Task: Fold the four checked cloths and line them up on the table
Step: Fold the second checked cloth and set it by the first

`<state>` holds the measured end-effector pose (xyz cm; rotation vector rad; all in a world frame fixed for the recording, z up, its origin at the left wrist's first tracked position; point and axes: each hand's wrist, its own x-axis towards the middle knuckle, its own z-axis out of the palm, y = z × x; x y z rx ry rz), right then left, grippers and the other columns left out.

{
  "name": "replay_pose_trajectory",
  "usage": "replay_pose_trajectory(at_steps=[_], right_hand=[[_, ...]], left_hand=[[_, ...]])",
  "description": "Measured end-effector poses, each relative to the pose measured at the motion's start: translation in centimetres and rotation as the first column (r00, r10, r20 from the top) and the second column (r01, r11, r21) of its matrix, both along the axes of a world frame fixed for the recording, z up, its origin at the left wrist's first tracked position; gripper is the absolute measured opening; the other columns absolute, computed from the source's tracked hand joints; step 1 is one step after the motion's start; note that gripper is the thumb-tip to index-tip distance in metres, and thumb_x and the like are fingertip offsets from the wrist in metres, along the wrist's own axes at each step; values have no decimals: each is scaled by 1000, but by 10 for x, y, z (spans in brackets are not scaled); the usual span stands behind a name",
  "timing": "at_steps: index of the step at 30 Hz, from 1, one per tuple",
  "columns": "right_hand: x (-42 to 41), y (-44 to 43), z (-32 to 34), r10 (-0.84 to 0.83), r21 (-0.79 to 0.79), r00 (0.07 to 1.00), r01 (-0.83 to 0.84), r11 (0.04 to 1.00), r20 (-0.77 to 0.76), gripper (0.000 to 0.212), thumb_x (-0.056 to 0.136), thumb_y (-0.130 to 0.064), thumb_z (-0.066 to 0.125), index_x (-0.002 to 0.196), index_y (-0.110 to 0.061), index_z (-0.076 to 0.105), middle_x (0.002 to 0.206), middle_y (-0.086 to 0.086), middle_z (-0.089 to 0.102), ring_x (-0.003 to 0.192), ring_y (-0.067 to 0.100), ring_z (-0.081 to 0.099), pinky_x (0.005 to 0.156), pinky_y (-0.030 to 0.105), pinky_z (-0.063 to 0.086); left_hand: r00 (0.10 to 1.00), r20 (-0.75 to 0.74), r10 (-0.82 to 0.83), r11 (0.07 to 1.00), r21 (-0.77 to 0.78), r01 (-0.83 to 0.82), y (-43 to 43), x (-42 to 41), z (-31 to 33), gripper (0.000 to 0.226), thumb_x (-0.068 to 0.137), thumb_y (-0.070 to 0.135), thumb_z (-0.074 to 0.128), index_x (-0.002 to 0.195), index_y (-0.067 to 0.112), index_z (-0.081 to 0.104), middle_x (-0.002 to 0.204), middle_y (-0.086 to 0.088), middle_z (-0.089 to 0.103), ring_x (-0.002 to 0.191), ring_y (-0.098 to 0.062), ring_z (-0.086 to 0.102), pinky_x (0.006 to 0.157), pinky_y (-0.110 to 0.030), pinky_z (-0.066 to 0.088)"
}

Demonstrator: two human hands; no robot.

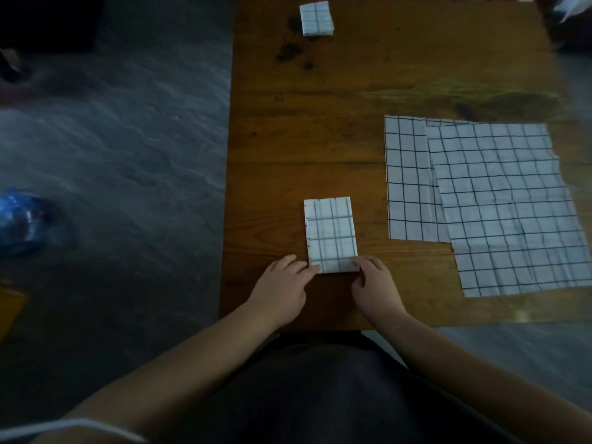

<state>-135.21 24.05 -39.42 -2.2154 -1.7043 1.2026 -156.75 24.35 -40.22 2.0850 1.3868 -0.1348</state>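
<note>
A white cloth with a dark check, folded into a narrow rectangle, lies near the table's front edge. My left hand touches its near left corner with the fingertips. My right hand touches its near right corner, fingers bent over the edge. A small folded checked cloth sits at the far end of the wooden table. On the right, two unfolded checked cloths overlap: the upper one covers most of the lower one.
The table's left edge runs beside a grey floor. A blue bundle lies on the floor at the left. Dark stains mark the wood near the far folded cloth. Something white shows at the top right corner.
</note>
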Motion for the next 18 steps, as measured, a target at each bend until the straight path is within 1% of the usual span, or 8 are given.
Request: replay_pose_trajectory(at_steps=[2, 3, 5, 7, 9, 11, 13, 18], right_hand=[[3, -3, -1, 81, 10, 995, -81, 997, 60, 53, 98, -9, 53, 150, -18, 45, 155, -2, 40, 145, 18, 31, 121, 41, 32], [4, -5, -2, 156, 28, 979, -161, 987, 130, 55, 98, -12, 53, 151, -19, 42, 157, -2, 37, 147, 19, 28, 122, 41, 29], [5, -10, -2, 315, 63, 914, -341, 938, 256, 60, 98, -16, 52, 155, -22, 35, 162, -3, 31, 152, 19, 20, 125, 41, 18], [2, -15, -4, 432, 53, 856, -464, 884, 283, 64, 99, -18, 50, 159, -21, 27, 166, -2, 24, 155, 17, 13, 123, 36, 7], [1, -19, -6, 521, 19, 803, -549, 836, 291, 66, 101, -21, 47, 161, -20, 19, 169, -1, 15, 156, 16, 5, 124, 35, -1], [2, -23, -11, 572, -20, 757, -598, 801, 315, 67, 103, -25, 42, 162, -20, 9, 170, -1, 4, 156, 15, -4, 124, 37, -7], [3, -27, -16, 585, -53, 742, -604, 795, 327, 68, 104, -29, 38, 162, -22, 1, 170, -2, -3, 155, 14, -10, 125, 41, -6], [3, -32, -22, 590, -75, 733, -604, 794, 339, 69, 105, -35, 33, 161, -24, -5, 169, -4, -9, 154, 12, -13, 126, 44, -6]], left_hand=[[999, -35, -24, 999, 22, 25, -1, 4, 0, 59, 103, 19, 43, 159, 28, 26, 164, -1, 29, 154, -23, 12, 126, -45, 15], [998, -57, -28, 999, 43, 31, -1, 6, 0, 60, 103, 20, 45, 159, 28, 26, 165, -3, 26, 155, -24, 10, 126, -46, 15], [995, -85, -50, 995, 79, 57, -3, 10, -1, 62, 102, 22, 47, 159, 25, 25, 167, -5, 19, 155, -25, 6, 126, -45, 15], [987, -98, -124, 986, 103, 134, -7, 15, -5, 63, 103, 25, 45, 161, 22, 21, 169, -4, 12, 156, -22, 1, 126, -43, 13], [971, -127, -200, 972, 101, 213, -12, 20, -10, 64, 104, 30, 41, 162, 20, 15, 171, -3, 6, 156, -20, -3, 127, -43, 8], [959, -166, -230, 967, 68, 243, -15, 22, -16, 67, 105, 36, 38, 163, 19, 9, 171, -2, 0, 156, -19, -6, 127, -44, 3], [951, -198, -236, 968, 40, 249, -17, 22, -21, 69, 105, 40, 36, 163, 18, 5, 171, -2, -2, 156, -18, -8, 127, -45, 1], [956, -207, -206, 974, 46, 220, -22, 22, -23, 71, 105, 42, 37, 163, 19, 3, 171, -2, -1, 156, -18, -6, 127, -45, 1]])
